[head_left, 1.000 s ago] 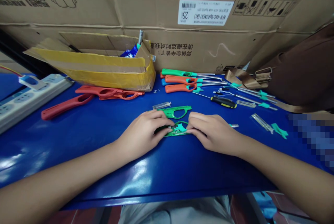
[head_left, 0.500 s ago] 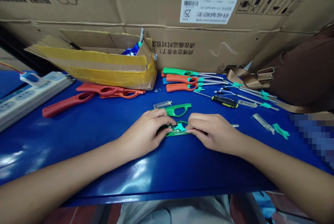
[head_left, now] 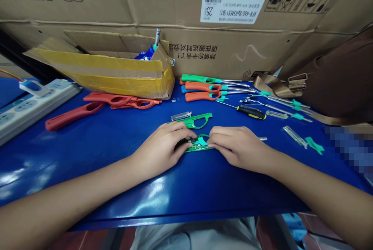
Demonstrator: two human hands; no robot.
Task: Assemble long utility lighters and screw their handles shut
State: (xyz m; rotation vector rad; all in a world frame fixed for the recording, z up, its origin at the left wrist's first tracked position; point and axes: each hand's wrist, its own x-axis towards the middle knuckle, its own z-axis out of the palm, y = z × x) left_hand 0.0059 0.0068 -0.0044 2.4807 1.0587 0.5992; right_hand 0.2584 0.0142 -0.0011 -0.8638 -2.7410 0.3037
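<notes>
Just in front of me on the blue table, my left hand [head_left: 167, 144] and my right hand [head_left: 239, 146] pinch opposite ends of a green lighter casing half [head_left: 190, 149]. A teal trigger [head_left: 201, 141], a black part and thin white wire show inside it, between the fingertips. Past my right hand pokes out a metal tube tip [head_left: 263, 138], its other end hidden by the fingers. Right behind my left hand lies another green casing half [head_left: 201, 120], with a clear fuel tank [head_left: 180, 116] beside it.
Red lighter casings [head_left: 77, 116] lie left, near a power strip [head_left: 27, 106] and an open cardboard box [head_left: 116, 75]. Orange lighters [head_left: 201, 87], a screwdriver [head_left: 251, 112] and metal tubes [head_left: 285, 102] lie at the back right. A loose teal trigger [head_left: 314, 145] and clear tank [head_left: 294, 136] sit right.
The view has shifted slightly. Both hands keep the same grip on the green casing half, and the teal trigger inside has barely moved.
</notes>
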